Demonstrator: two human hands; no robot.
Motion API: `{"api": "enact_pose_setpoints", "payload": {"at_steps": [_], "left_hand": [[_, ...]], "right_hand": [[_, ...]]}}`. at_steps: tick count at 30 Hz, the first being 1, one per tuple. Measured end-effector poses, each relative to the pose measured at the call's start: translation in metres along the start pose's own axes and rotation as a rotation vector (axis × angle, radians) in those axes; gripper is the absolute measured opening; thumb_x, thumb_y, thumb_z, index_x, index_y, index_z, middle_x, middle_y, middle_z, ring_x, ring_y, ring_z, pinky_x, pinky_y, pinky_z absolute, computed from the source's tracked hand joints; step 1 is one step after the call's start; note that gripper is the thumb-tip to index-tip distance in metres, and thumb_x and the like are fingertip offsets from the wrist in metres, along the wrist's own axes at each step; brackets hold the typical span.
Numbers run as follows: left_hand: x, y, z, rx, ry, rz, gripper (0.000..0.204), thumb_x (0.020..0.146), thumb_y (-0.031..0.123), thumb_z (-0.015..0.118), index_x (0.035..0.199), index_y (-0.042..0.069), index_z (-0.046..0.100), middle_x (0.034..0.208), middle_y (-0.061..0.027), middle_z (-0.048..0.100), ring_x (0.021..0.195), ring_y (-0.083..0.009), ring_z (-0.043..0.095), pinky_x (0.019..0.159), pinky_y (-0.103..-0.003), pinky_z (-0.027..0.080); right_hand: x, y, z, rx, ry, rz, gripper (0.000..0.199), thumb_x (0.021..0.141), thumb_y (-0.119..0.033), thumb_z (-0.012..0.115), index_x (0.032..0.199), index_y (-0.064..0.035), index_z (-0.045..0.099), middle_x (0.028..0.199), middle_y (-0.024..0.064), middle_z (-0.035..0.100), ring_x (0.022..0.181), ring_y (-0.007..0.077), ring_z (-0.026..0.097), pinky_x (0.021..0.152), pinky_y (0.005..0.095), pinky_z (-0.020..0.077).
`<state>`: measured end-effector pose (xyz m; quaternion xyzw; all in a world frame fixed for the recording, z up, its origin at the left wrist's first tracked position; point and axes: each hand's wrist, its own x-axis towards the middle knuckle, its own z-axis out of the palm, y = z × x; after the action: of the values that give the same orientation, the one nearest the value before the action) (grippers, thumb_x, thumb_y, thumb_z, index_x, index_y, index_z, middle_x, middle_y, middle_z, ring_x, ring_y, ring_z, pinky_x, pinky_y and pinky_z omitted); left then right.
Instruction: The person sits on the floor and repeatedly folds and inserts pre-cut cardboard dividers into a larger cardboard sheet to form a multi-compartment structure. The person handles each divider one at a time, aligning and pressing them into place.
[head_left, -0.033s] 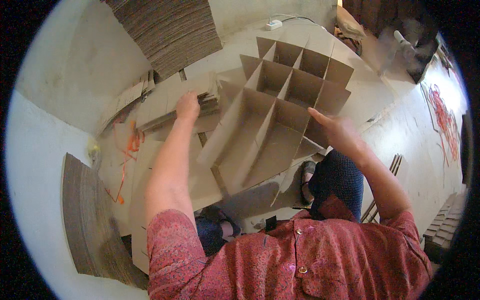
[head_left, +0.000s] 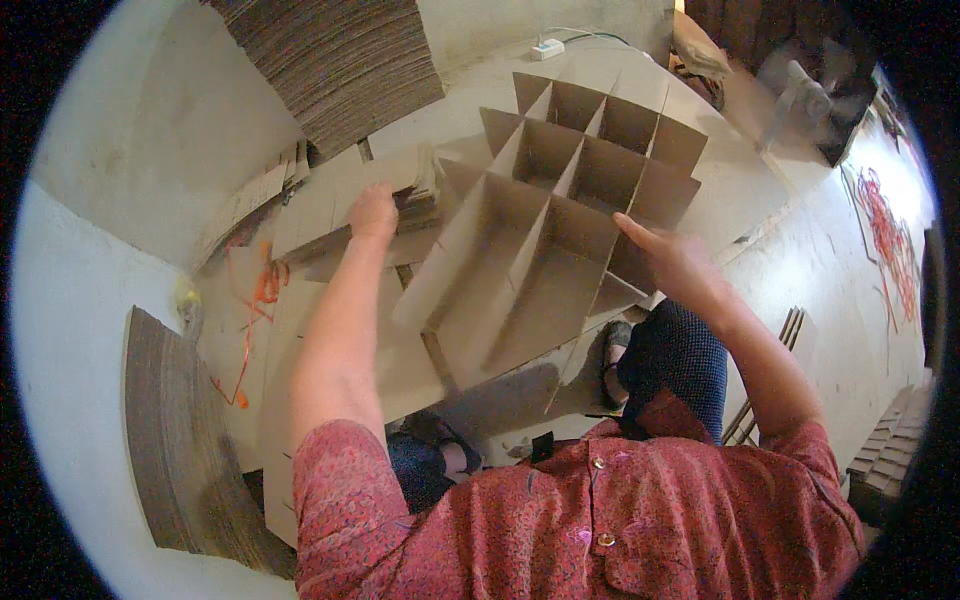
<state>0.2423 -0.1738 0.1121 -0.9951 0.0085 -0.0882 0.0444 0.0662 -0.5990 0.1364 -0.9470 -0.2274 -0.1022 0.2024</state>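
Note:
A cardboard divider grid (head_left: 578, 205) of interlocked upright panels stands on a flat board in front of me, with open cells across it. My right hand (head_left: 678, 265) is at its right side, index finger stretched along the top of a panel and the other fingers curled and partly hidden. To the grid's left, a pile of flat cardboard strips (head_left: 335, 210) lies on the board. My left hand (head_left: 373, 212) is closed at the right end of this pile, fingers bent over the strips' edges; its fingertips are partly hidden.
A tall cardboard stack (head_left: 335, 70) stands at the far left, another stack (head_left: 185, 440) at the near left. Orange strapping (head_left: 265, 285) lies left of the board, red strapping (head_left: 885, 235) far right. A white power socket (head_left: 547, 49) sits behind the grid.
The grid's near panels have shifted slightly and look less blurred. My left hand has moved very slightly; my right hand stays at the same panel.

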Motion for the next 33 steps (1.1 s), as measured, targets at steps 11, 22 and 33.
{"api": "enact_pose_setpoints", "payload": {"at_steps": [11, 22, 33], "left_hand": [[-0.046, -0.019, -0.050, -0.577, 0.349, -0.012, 0.024, 0.086, 0.018, 0.056, 0.104, 0.005, 0.066, 0.092, -0.0175, 0.067, 0.087, -0.0266, 0.066, 0.077, -0.036, 0.049], [-0.165, 0.097, -0.112, -0.574, 0.674, 0.727, 0.047, 0.080, 0.017, 0.069, 0.121, 0.000, 0.053, 0.125, -0.0180, 0.054, 0.111, -0.0283, 0.056, 0.088, -0.036, 0.049], [-0.093, 0.012, -0.077, -1.384, 0.328, 0.012, 0.041, 0.085, 0.015, 0.066, 0.119, -0.003, 0.052, 0.096, -0.0066, 0.062, 0.074, -0.0113, 0.057, 0.064, -0.024, 0.047]], "right_hand": [[0.014, -0.046, -0.015, 0.173, 0.409, -0.056, 0.050, 0.083, -0.020, 0.063, 0.128, -0.0011, 0.048, 0.095, 0.0147, 0.065, 0.086, 0.0310, 0.062, 0.081, 0.0369, 0.0495], [0.011, -0.095, -0.032, 1.366, 0.382, 0.371, 0.019, 0.087, -0.012, 0.059, 0.103, -0.0011, 0.062, 0.094, 0.0066, 0.067, 0.082, 0.0161, 0.063, 0.072, 0.0302, 0.0518], [-0.043, -0.108, -0.025, 0.707, 0.307, 0.208, 0.011, 0.088, -0.006, 0.057, 0.095, 0.0021, 0.060, 0.072, 0.0004, 0.059, 0.068, 0.0073, 0.051, 0.057, 0.0252, 0.0439]]}}
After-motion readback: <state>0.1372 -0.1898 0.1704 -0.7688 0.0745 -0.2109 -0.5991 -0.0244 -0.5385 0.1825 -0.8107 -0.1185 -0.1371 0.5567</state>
